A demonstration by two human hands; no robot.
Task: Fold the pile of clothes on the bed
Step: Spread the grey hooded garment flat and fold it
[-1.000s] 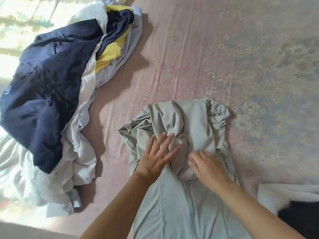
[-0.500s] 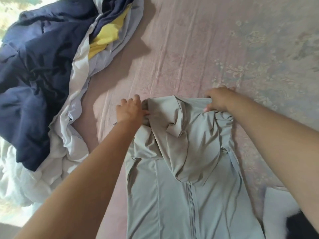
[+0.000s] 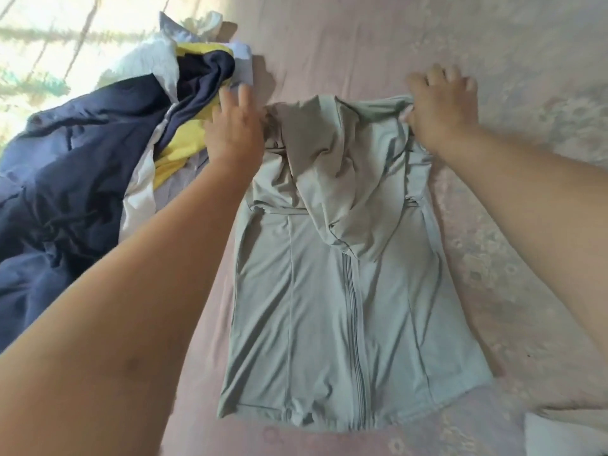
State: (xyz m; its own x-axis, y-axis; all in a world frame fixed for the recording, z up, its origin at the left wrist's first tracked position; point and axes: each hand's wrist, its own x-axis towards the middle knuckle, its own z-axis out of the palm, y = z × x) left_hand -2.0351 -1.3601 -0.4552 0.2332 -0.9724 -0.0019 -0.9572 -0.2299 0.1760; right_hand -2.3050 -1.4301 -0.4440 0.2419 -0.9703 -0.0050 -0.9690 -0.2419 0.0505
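- Bed (image 3: 362, 44): the pink sheet fills the frame and gives you a flat surface to fold on.
- Pile (image 3: 82, 166): the unfolded clothes, navy, white and yellow, lie heaped at the upper left, beside the work area, so they don't get in your way.
- Jacket (image 3: 329, 307): the grey zip-up lies front-up in the centre, hem towards the bottom, hood folded down over the chest, sides tucked in narrow. It looks ready for a top-to-bottom fold.
- Left hand (image 3: 235, 133): at the jacket's upper left corner, fingers fairly straight and blurred. You cannot tell whether it grips the cloth or only touches it.
- Right hand (image 3: 441, 110): curled on the upper right corner, bunching the shoulder fabric, probably to lift that edge.
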